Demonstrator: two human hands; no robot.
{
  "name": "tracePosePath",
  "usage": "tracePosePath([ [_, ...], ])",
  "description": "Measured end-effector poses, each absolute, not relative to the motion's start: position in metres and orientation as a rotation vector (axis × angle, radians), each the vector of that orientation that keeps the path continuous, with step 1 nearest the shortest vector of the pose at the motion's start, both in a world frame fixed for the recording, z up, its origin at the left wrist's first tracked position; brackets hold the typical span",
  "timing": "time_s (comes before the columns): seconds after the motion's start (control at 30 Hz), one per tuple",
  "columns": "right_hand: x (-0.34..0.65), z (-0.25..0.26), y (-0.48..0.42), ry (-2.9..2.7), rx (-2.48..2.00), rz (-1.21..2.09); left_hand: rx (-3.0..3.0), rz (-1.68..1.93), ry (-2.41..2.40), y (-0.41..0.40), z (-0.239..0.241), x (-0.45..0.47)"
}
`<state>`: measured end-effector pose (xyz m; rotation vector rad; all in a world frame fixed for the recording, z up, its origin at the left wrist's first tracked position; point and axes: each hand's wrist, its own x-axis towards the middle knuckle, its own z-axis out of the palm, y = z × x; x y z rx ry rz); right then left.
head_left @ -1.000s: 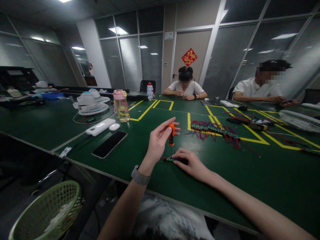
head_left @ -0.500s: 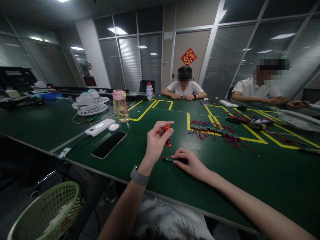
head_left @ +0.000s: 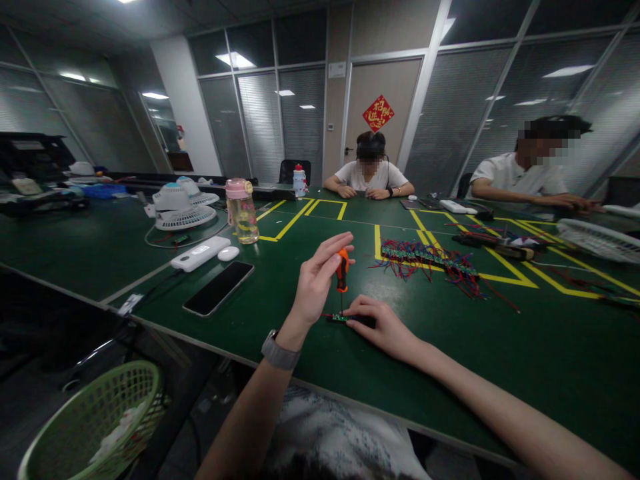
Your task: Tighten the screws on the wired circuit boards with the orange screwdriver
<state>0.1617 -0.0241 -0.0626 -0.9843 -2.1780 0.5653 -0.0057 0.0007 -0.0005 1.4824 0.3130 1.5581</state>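
Holding the screwdriver upright between thumb and fingers of the left hand, tip down at the board; with the right hand, fingers narrowed on the board's end, steadying it near the front edge of the green table. On the door beyond the far edge, a red sign with gold Chinese characters, 招 and 进 legible; on the bottle, print too small to read. Across the table, yellow tape; behind, glass partitions.

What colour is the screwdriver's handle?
The screwdriver handle is orange and black, best seen in the head view.
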Motion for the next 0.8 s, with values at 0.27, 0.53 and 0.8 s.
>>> tracePosePath([
  [0.27,0.1624,-0.0636,-0.0244,-2.184,-0.986,0.572,1.568,1.574,0.314,-0.0019,-0.0005,-0.0077],
  [0.53,0.1623,-0.0635,-0.0239,-2.189,-0.985,0.562,1.53,1.574,0.388,-0.0013,0.0003,-0.0058],
  [0.8,0.1625,-0.0639,-0.0241,-2.186,-0.984,0.563,1.649,1.598,0.359,-0.0041,0.0025,-0.0047],
])
